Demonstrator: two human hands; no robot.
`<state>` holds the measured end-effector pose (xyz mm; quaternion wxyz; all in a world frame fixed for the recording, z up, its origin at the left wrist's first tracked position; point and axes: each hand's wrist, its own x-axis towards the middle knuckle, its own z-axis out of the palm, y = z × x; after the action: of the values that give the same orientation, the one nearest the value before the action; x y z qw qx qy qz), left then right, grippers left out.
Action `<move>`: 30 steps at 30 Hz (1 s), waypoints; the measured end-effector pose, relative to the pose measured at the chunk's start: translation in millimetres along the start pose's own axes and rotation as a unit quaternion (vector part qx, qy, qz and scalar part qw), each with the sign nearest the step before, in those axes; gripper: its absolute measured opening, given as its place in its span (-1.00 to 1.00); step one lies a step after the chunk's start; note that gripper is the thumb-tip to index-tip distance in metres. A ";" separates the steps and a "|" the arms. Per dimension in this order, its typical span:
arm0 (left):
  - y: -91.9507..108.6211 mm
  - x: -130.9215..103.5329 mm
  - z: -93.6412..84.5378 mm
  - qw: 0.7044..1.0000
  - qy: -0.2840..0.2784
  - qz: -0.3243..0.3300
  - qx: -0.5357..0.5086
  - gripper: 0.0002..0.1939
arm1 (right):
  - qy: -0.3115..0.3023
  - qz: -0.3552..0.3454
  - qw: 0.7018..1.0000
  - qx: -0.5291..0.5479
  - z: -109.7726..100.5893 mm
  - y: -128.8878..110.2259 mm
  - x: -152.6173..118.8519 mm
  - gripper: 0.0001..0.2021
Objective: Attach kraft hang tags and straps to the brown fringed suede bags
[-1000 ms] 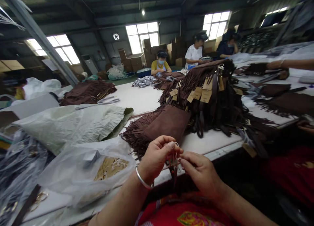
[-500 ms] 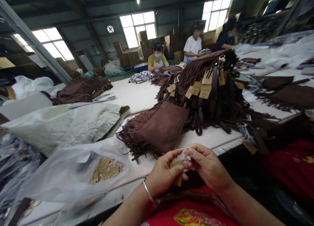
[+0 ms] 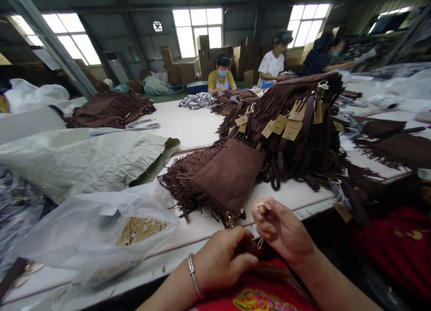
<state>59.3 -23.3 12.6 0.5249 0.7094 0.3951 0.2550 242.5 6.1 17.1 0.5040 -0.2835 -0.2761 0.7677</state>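
My right hand (image 3: pixel 283 228) is closed in a pinch on a white string (image 3: pixel 263 206). The string is looped at the fingertips, and a lower end hangs below them. Lower and to the left, my left hand (image 3: pixel 227 257) has its fingers curled inward and its thumb out in front. Whatever it holds is hidden behind the fingers. A silver bangle (image 3: pixel 193 270) circles that wrist. Just beyond both hands lies a brown fringed suede bag (image 3: pixel 230 174) on the table, its metal clasp (image 3: pixel 229 219) at the near edge close to my left fingers.
A tall pile of brown fringed bags (image 3: pixel 286 102) with kraft tags stands right of centre. A clear plastic bag (image 3: pixel 90 239) of stringed tags (image 3: pixel 139 230) lies left. Behind it is a pale crumpled sheet (image 3: pixel 84 156) and another bag stack (image 3: pixel 107 108). Several co-workers sit across the table.
My hands have drawn apart. The string has moved up with my right fingers, and the kraft tag between my hands no longer shows. The camera view has shifted slightly.
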 end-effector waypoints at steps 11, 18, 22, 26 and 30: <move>-7.6 -3.2 -21.9 0.986 0.140 0.088 0.032 -0.68 | -0.031 0.041 0.944 -0.326 2.6 20.7 -2.2 -0.48; -19.6 -19.1 -29.2 0.982 0.149 0.071 0.094 -0.78 | -0.034 -0.014 0.869 -0.493 19.3 22.6 -4.0 -0.71; -23.1 -25.6 -25.7 0.984 0.161 0.036 0.073 -0.68 | -0.122 -0.162 0.744 -0.637 19.9 29.5 -3.8 -0.84; -32.0 -25.3 -20.4 0.987 0.158 -0.005 -0.003 -0.59 | -0.167 -0.260 0.625 -0.717 15.8 29.6 -3.8 -0.80; -40.8 -16.8 -12.9 0.960 0.235 -0.098 -0.118 -0.64 | -0.093 -0.315 0.553 -0.766 14.7 23.1 -4.1 -0.85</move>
<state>27.9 -24.6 -21.0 0.5198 0.5203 0.5418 0.4069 219.1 -7.6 11.4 0.2777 -0.3846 -0.8766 0.0811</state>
